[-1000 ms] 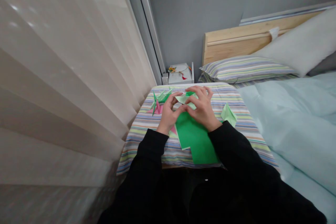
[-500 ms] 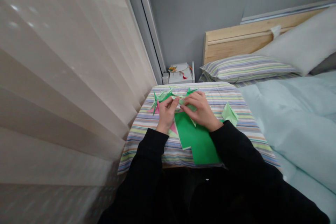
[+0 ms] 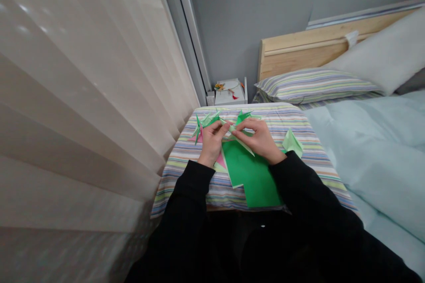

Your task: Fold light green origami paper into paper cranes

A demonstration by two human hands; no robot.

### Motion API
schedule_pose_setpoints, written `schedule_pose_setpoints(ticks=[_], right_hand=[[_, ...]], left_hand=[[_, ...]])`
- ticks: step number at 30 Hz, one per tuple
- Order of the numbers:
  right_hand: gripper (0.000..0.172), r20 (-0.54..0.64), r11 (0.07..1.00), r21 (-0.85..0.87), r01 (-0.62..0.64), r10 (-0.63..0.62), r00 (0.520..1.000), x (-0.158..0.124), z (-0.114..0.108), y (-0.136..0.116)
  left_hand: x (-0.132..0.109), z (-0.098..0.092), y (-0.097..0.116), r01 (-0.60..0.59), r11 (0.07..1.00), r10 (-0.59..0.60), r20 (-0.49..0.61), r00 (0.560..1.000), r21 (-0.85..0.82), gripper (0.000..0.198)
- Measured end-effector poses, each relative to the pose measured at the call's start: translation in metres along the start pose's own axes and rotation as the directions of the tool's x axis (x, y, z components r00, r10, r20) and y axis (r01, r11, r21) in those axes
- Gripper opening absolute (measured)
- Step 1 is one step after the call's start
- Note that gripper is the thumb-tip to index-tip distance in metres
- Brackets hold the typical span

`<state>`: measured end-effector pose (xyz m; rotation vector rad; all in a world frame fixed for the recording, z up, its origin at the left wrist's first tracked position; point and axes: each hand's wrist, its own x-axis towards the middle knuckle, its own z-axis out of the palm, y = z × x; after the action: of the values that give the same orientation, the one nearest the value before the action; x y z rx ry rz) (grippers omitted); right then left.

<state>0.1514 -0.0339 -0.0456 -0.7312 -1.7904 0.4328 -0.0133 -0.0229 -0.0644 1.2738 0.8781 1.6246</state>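
Observation:
Between my two hands is a light green folded paper (image 3: 245,145), its lower point showing below my right fingers. My left hand (image 3: 212,139) pinches its left side with thumb and fingers. My right hand (image 3: 257,139) pinches it from the right, thumb close to the left fingertips. Fingers cover part of the folds. Dark green paper sheets (image 3: 254,179) lie flat below my hands. Folded green paper pieces (image 3: 208,120) and a bit of pink paper (image 3: 221,160) lie around my left hand. Another folded dark green piece (image 3: 241,117) is just behind my right hand.
A light green folded paper (image 3: 292,143) stands on the striped cloth (image 3: 315,172) covering the table, right of my right wrist. A pleated curtain (image 3: 99,97) borders the left. The bed (image 3: 372,137) is at the right, a small white stand (image 3: 229,93) behind.
My right fingers have shifted on the light green paper, and its lower point now reaches further down and right. Both hands stay close together; the view has moved slightly.

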Motion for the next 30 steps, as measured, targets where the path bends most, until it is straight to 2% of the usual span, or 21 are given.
schedule_pose_setpoints(ticks=[7, 19, 30], right_hand=[[0.025, -0.003, 0.997, 0.02, -0.069, 0.069, 0.998, -0.001, -0.001, 0.003], [0.025, 0.038, 0.985, 0.109, -0.131, 0.128, 0.991, 0.002, -0.004, -0.001], [0.028, 0.1, 0.975, 0.172, -0.142, 0.126, 0.987, 0.01, -0.011, -0.017]], left_hand=[[-0.001, 0.0, 0.001, -0.036, 0.999, 0.036, 0.012, 0.999, 0.003, 0.03], [0.003, 0.001, 0.001, -0.032, 0.999, 0.032, -0.011, 0.999, -0.008, 0.039], [-0.005, 0.006, 0.038, -0.098, 0.995, 0.098, 0.012, 0.995, 0.037, 0.037]])
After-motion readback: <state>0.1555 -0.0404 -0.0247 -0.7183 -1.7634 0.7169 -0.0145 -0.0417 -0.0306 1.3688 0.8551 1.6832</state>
